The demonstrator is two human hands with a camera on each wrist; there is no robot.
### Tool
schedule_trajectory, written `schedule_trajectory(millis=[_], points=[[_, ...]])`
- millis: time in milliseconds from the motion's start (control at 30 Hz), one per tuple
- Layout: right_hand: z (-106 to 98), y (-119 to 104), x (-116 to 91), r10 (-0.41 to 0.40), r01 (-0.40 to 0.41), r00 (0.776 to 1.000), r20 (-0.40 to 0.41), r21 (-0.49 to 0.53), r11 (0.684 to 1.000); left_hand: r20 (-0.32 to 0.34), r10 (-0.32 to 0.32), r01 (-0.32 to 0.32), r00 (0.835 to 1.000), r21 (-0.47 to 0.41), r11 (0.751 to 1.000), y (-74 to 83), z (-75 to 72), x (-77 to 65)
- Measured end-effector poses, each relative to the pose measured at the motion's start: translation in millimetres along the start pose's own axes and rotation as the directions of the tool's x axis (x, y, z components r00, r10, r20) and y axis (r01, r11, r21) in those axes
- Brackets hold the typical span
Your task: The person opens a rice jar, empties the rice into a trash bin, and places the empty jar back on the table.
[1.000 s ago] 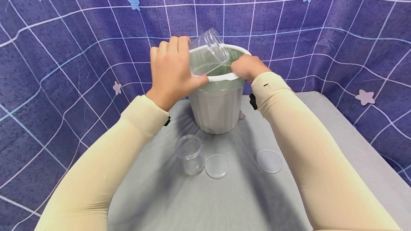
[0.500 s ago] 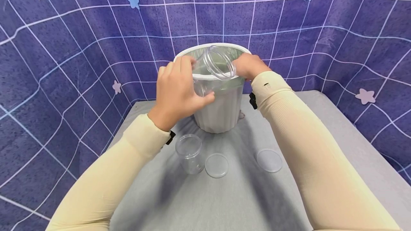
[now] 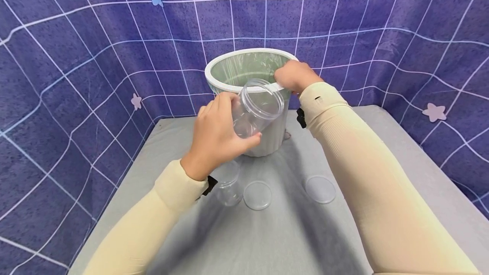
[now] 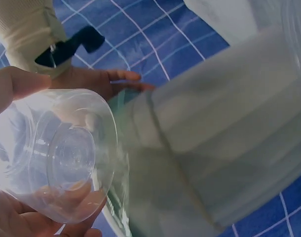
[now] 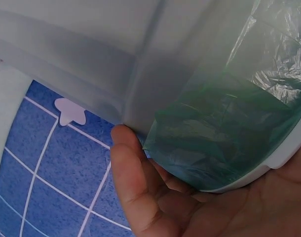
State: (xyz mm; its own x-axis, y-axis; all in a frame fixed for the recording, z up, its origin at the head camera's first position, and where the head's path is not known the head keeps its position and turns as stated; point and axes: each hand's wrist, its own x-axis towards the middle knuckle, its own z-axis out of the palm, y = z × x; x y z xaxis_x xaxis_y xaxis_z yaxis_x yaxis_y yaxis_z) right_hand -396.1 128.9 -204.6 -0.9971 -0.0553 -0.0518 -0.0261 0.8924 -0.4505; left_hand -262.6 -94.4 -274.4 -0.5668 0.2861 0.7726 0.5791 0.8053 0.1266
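My left hand [image 3: 215, 133] grips a clear plastic jar [image 3: 250, 118] round its side, in front of the bin. The jar is lidless and tilted, its mouth facing up and to the right; nothing shows inside it. A whitish ribbed trash bin [image 3: 269, 139] stands upright, lined with a thin green bag [image 5: 205, 138] folded over under its white rim. My right hand [image 3: 294, 75] holds the bin's rim on the right side, with fingers curled over the edge; the right wrist view shows fingers against the outer wall and bag.
A second clear jar [image 3: 229, 192] without a lid stands on the grey cloth-covered table [image 3: 248, 241], partly behind my left wrist. Two round clear lids lie flat, one lid [image 3: 257, 195] beside that jar and another lid [image 3: 321, 189] farther right. A blue gridded curtain [image 3: 172, 16] encloses the table.
My left hand has brought the jar from over the bin's mouth down and toward me, to the front of the bin. The right hand stays at the rim.
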Motion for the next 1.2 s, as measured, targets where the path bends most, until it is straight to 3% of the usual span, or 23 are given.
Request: schedule_trajectory(millis=[367,700,1200], points=[[1,0,0,0.031,-0.031,1.000,-0.004,0.058,0.998,0.042,-0.047,0.053,0.998,-0.139,0.989,9.7,15.4,-23.4],[1,-1,2,0.033,-0.033,0.999,-0.004,0.063,0.997,0.113,-0.100,0.120,0.989,-0.191,0.974,18.3,29.5,-46.5],[1,-1,1,0.044,-0.044,0.999,0.003,0.060,0.997,0.205,-0.162,0.227,0.965,-0.353,0.908,37.4,61.0,-75.7]])
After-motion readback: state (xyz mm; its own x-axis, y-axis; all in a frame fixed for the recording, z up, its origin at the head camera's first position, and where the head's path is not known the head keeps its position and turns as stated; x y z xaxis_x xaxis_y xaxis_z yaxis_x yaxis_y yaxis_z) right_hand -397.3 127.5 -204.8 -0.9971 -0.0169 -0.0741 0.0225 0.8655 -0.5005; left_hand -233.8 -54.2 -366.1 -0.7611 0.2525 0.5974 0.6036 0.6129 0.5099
